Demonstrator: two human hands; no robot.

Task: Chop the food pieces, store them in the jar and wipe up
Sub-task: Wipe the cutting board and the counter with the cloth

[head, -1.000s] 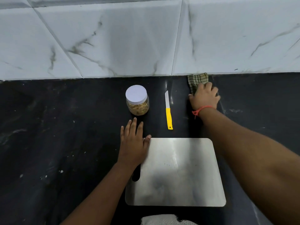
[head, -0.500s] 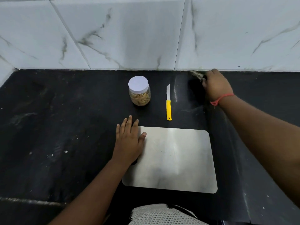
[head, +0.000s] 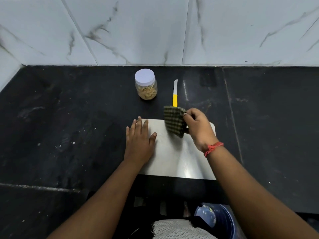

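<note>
While the checked cloth (head: 174, 123) is pinched by the right hand (head: 198, 128) above the steel board's (head: 174, 161) far edge, the board's left side is pressed by the flat, open left hand (head: 139, 143). Behind the board stand the closed jar (head: 146, 84) and knife (head: 175, 94).

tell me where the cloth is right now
The checked cloth is pinched in the right hand, held over the far edge of the steel board, just in front of the knife.
</note>
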